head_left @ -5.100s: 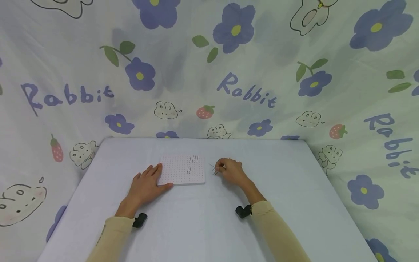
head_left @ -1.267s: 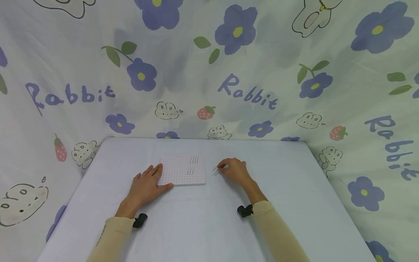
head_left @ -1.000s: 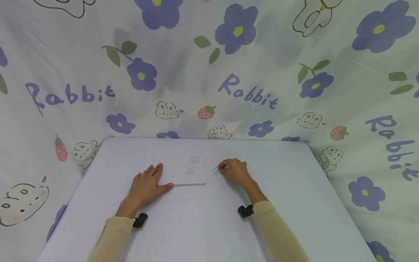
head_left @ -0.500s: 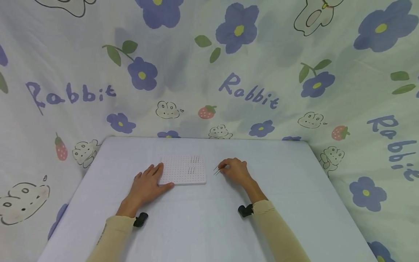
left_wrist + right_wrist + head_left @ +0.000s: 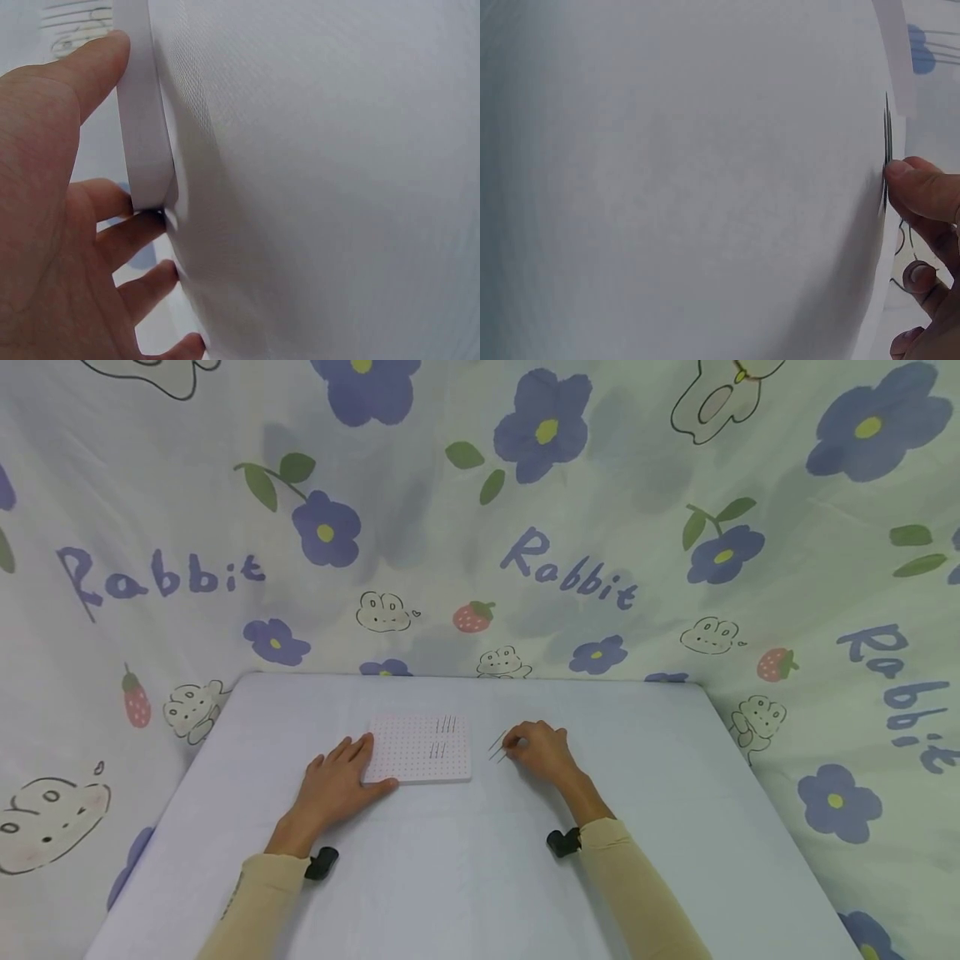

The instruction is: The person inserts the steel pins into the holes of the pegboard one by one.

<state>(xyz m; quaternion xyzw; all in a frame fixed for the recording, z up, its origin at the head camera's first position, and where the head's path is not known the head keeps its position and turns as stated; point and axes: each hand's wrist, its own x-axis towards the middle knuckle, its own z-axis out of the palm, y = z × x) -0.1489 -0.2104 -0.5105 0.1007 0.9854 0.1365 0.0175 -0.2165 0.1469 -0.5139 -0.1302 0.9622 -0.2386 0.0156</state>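
Observation:
A white board dotted with small holes lies on the table, several thin dark needles standing in its far right part and a shorter row nearer. My left hand rests against its left side, fingers spread, thumb at the front edge; the left wrist view shows the thumb on the board's edge. To the right of the board, my right hand curls thumb and fingertips together at a few loose needles. In the right wrist view the thumb covers part of the needles.
A white cloth covers the table. Behind it hangs a curtain with flower and rabbit prints. A small black camera sits on each wrist, beside the beige sleeves.
Compared with 5.1 s ago, the nearer row on the board has one more needle. Over the last second my right hand has shifted slightly right at the loose needles; my left hand stays put.

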